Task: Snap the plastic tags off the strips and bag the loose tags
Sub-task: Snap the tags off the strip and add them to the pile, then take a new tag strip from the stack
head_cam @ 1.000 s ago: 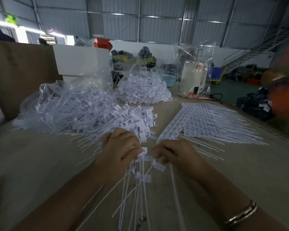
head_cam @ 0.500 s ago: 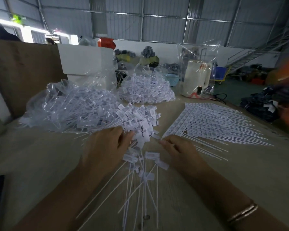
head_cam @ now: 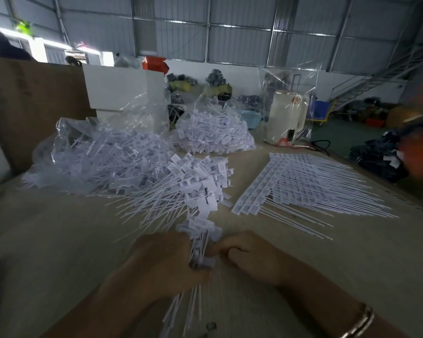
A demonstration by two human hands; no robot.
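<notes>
Hands drawn together, left hand [head_cam: 167, 258] seemingly gripping tags [head_cam: 200, 250], right hand [head_cam: 248, 254] curled.

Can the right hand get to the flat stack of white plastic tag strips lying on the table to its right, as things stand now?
Probably yes. Bare table lies between the right hand and the flat stack of white plastic tag strips, but the hand is pinching the bunch of loose white tags, so it must let go first.

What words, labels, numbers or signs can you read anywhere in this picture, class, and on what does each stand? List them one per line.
None can be read.
Loose tags: faint print on the flags, too blurred to read.
Strips: rows of small marks, too small to read.
Kettle in a clear bag: a red triangular mark at its base, with no legible text.
Red box: no lettering can be made out.
</notes>
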